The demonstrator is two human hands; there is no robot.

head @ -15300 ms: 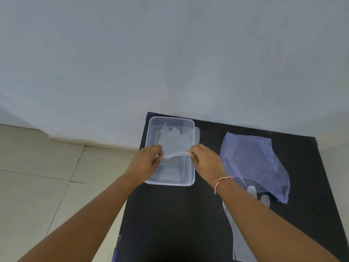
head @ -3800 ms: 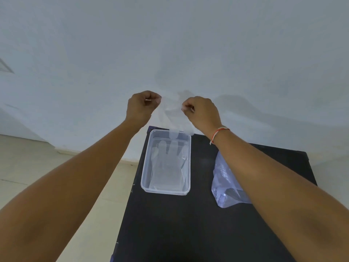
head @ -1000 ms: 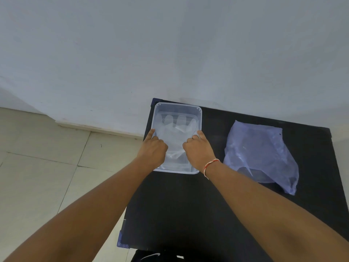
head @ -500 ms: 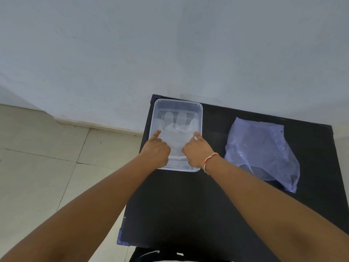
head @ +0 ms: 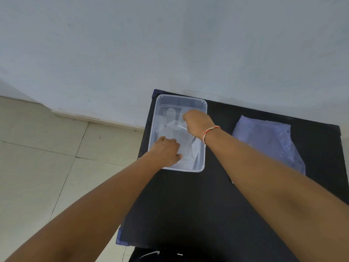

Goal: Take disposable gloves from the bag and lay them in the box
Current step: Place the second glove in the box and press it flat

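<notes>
Left hand (head: pixel 166 153): fingers pressed flat on gloves (head: pixel 176 132), hiding the box's near corner.
Right hand (head: pixel 196 122): fist pinching clear film.
Gloves: thin, translucent, count unclear, inside the rectangular clear box (head: pixel 204 110).
Bag (head: pixel 268 140): crumpled, partly behind forearm.

Head-worn view — downward, close over table (head: pixel 188 205)
</notes>
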